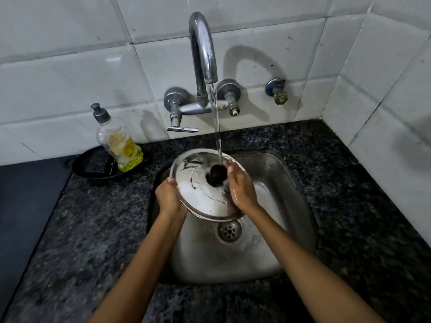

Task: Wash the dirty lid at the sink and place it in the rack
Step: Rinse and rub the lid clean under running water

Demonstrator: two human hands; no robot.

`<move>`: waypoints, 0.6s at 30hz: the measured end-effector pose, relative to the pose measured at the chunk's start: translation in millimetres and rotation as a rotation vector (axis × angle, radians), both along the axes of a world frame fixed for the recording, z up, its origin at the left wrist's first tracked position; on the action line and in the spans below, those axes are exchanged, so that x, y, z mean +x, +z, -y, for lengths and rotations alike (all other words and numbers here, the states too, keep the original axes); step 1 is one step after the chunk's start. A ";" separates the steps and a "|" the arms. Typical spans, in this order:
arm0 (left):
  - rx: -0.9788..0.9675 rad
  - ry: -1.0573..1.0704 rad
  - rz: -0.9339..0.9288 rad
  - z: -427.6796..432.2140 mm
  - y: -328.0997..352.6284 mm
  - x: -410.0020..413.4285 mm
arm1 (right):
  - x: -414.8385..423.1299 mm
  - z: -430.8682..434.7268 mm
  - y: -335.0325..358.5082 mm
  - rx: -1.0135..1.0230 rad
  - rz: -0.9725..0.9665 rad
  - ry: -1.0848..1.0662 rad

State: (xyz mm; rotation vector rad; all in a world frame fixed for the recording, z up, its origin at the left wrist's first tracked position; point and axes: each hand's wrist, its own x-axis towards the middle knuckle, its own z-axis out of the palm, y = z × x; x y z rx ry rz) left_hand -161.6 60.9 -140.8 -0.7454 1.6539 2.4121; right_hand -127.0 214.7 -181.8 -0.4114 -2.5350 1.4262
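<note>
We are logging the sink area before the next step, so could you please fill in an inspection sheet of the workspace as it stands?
Surface: dark speckled granite counter around a steel sink; drain uncovered.
Job's things: steel lid with black knob, held tilted over the sink under the running water; no rack in view.
Clutter: soap bottle standing on a dark tray at the back left.
Grips: left hand holds the lid's near-left rim; right hand lies on the lid beside the knob.
Cables: nothing seen.
Surroundings: white tiled wall, wall-mounted tap, small spare valve.
</note>
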 end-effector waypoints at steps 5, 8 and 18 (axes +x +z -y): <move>0.103 0.025 0.085 -2.2 -13.2 -1.4 | 42.3 46.0 -8.5 0.455 0.115 0.112; 0.086 0.020 0.126 -2.4 -18.6 6.4 | 53.4 54.9 -8.8 0.484 0.143 0.132; 0.090 -0.014 0.098 -12.3 -15.4 8.0 | 31.9 37.5 -6.6 0.599 -0.085 0.177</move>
